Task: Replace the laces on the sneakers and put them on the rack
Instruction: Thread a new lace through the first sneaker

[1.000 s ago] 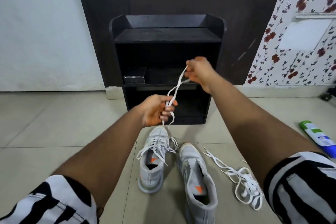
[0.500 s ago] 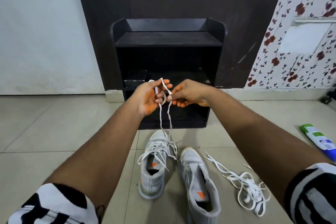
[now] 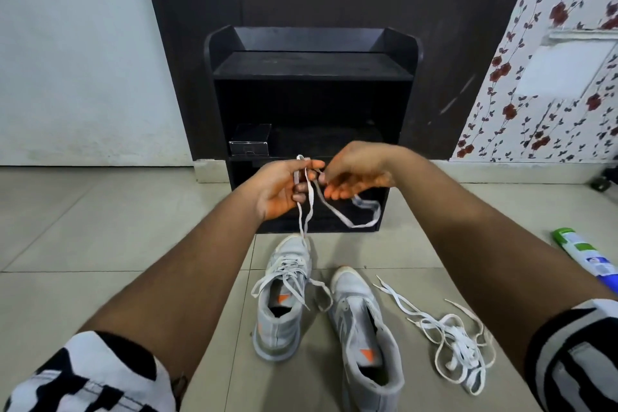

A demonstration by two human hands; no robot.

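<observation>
Two grey sneakers stand on the tiled floor, toes toward a black rack point(image 3: 312, 72). The left sneaker point(image 3: 284, 298) is laced; the right sneaker point(image 3: 363, 328) has no lace. A white lace point(image 3: 311, 201) rises from the left sneaker's toe end into my left hand point(image 3: 284, 187), which pinches it above the shoe. My right hand point(image 3: 354, 170) is close beside it, fingers curled, thumb and forefinger on the same lace. A loop of that lace point(image 3: 361, 219) hangs below my right hand. A loose pile of white laces point(image 3: 451, 334) lies right of the sneakers.
A small black box point(image 3: 249, 140) sits on the rack's middle shelf at the left. A green, white and blue tube point(image 3: 585, 254) lies on the floor at the right. The rack stands against a dark door panel, with flowered wallpaper to the right.
A second ago my right hand held the lace high and taut. It has come down next to my left hand, and the lace now sags in a loop below it.
</observation>
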